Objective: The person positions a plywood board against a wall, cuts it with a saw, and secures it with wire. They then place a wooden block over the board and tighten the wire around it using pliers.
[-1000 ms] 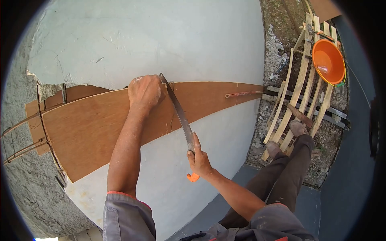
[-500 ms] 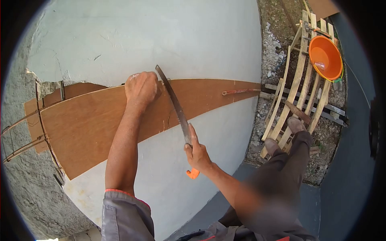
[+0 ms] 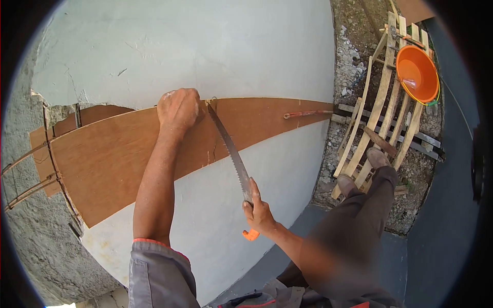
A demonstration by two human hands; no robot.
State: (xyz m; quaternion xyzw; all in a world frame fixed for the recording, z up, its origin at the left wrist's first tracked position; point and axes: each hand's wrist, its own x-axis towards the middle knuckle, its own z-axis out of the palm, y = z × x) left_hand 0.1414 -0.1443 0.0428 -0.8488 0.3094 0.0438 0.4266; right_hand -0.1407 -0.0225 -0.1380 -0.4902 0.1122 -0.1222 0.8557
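Observation:
A long brown plywood board (image 3: 123,149) lies against the white wall surface. My left hand (image 3: 178,109) is closed over its upper edge, the fingertips hidden. In my right hand (image 3: 259,214) is a handsaw (image 3: 232,154) with an orange handle (image 3: 250,234), the index finger stretched along the blade. The toothed blade slants across the board, its tip close to the upper edge, just right of my left hand. A faint vertical pencil-like mark shows on the board beside the blade.
Slatted wooden planks (image 3: 377,102) lie on rubble at right, under my feet. An orange bucket (image 3: 417,74) and a hammer (image 3: 408,38) rest there. A reddish rod (image 3: 308,114) crosses the board's narrow end. Thin rods (image 3: 25,154) stick out at left.
My right hand has drawn the saw down and slightly right, so the tip, earlier past the board's upper edge, is now near that edge. My left hand stays at the board's edge.

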